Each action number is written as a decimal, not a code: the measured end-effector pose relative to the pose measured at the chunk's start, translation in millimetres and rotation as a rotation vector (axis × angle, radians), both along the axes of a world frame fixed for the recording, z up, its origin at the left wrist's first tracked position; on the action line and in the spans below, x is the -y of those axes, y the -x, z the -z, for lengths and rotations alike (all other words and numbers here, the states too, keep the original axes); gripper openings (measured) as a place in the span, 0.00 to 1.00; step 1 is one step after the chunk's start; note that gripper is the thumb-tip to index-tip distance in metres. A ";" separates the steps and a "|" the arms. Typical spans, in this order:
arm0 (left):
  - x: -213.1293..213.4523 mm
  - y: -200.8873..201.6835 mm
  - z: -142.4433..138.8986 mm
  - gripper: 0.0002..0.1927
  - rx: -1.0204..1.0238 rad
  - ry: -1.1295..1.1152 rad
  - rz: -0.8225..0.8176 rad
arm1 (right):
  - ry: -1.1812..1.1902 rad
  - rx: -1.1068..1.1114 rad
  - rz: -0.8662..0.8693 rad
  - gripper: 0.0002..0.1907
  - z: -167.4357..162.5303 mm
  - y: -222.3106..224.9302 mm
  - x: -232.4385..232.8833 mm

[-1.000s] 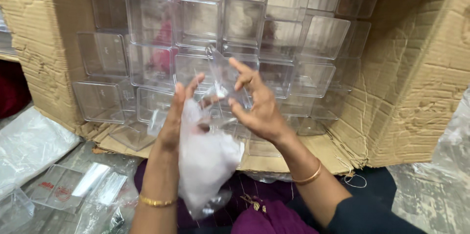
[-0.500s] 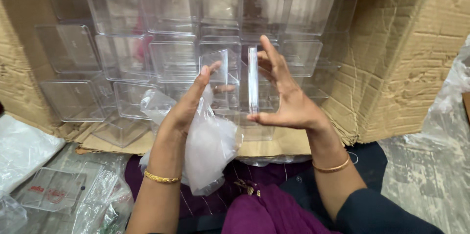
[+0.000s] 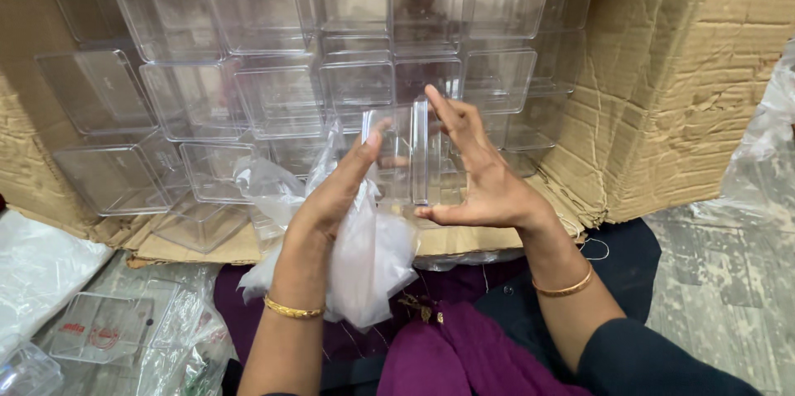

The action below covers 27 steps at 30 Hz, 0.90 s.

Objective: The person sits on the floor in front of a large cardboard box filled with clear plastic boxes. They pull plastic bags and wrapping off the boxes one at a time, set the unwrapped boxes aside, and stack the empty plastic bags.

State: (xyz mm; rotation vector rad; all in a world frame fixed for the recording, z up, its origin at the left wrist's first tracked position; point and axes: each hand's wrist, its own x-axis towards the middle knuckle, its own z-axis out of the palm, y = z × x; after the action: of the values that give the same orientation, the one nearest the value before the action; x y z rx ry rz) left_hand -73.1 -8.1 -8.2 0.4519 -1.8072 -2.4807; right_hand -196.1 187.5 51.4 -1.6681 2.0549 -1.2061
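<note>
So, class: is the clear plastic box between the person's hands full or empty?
Empty. The clear box, held between the left hand and right hand, shows only the stacked boxes behind through its walls.

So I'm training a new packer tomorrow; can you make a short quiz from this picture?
1. True or false: the right hand holds a clear plastic box.
2. What hangs at the left hand? A) plastic bag B) tape roll C) scissors
3. What holds the stacked clear boxes?

Key: 1. True; the left hand's fingertips touch it too. 2. A. 3. A cardboard carton lying on its side.
</note>
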 end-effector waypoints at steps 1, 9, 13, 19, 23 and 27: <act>-0.5 1.3 1.9 0.47 -0.011 0.044 0.000 | 0.007 -0.015 -0.008 0.70 2.6 1.4 -0.9; 2.5 -8.5 -6.5 0.48 0.011 0.048 -0.022 | -0.086 0.045 0.050 0.68 24.0 1.9 -8.6; -6.8 -2.2 -8.5 0.48 0.101 0.165 -0.027 | -0.090 0.045 0.068 0.67 23.8 0.7 -10.0; -15.2 3.0 10.7 0.48 0.102 0.103 0.007 | -0.058 0.015 0.043 0.67 16.2 -2.0 -11.2; -17.1 0.3 14.4 0.48 0.009 0.065 0.001 | -0.048 0.034 0.027 0.67 14.6 -4.1 -12.3; -16.6 -1.7 7.6 0.48 0.146 0.113 0.005 | -0.020 0.008 0.018 0.67 16.3 -5.5 -11.1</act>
State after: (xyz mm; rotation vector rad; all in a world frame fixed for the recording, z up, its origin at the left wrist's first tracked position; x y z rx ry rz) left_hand -71.4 8.5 -15.8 0.6373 -1.9903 -2.3904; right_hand -190.6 198.6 35.1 -1.6374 2.0745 -1.1915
